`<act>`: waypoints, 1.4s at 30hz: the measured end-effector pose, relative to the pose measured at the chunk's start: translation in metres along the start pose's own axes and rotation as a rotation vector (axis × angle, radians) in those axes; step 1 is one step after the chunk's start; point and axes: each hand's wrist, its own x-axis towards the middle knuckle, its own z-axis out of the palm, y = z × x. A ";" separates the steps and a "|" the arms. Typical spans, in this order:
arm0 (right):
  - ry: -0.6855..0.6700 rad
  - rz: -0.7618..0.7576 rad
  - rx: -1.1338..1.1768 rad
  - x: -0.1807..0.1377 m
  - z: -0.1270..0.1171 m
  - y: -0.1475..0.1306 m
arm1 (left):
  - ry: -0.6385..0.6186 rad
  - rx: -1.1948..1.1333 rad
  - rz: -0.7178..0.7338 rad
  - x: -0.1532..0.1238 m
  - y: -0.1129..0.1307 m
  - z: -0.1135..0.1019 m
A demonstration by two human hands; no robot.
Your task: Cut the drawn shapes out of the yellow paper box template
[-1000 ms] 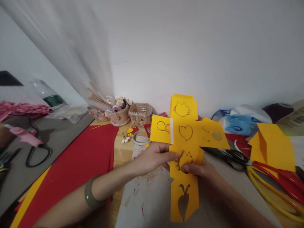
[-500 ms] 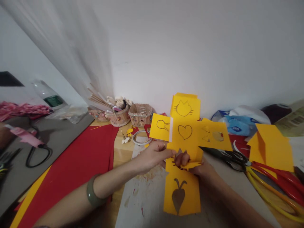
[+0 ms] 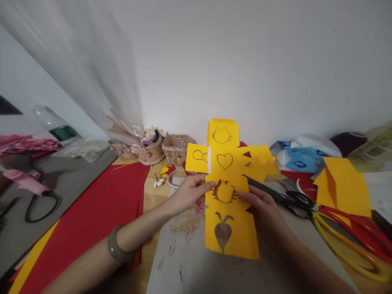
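A cross-shaped sheet of yellow card (image 3: 225,175) is raised in front of me, its panels spread out. Pencilled cat, heart and keyhole-like outlines mark the upper panels, and a radish-shaped hole goes through the bottom one. Below the heart, a cat-head flap is cut nearly all round and lies almost level with its panel. My left hand (image 3: 191,191) pinches the card's left edge, thumb in front. My right hand (image 3: 265,208) grips the right side, a finger or thumb at the cat's whiskers and the others behind, partly hidden.
Scissors with red handles (image 3: 355,224) and another yellow-handled pair (image 3: 339,253) lie at right, beside folded yellow card (image 3: 346,185). Red sheets (image 3: 94,212) and a pink glue gun (image 3: 26,181) lie left. Small baskets (image 3: 177,148) stand by the wall. A grey board (image 3: 180,253) lies below.
The cat-head flap, pushed forward by my right fingers before, now lies back in its opening. My right hand has moved to the card's right edge. The card appears slightly further left.
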 end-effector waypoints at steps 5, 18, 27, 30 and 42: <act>0.118 -0.154 -0.221 0.003 -0.004 0.002 | 0.322 0.083 0.194 0.006 -0.010 -0.006; 0.080 -0.251 -0.364 0.000 0.000 0.004 | 0.320 0.483 0.403 -0.008 -0.012 0.002; -0.127 -0.198 -0.297 0.003 0.001 0.005 | 0.281 0.533 0.397 -0.005 -0.010 0.000; -0.172 -0.188 -0.285 0.005 0.000 0.007 | 0.280 0.532 0.387 -0.005 -0.009 0.000; -0.202 -0.157 -0.234 0.010 -0.004 0.011 | 0.253 0.503 0.324 0.002 -0.014 -0.005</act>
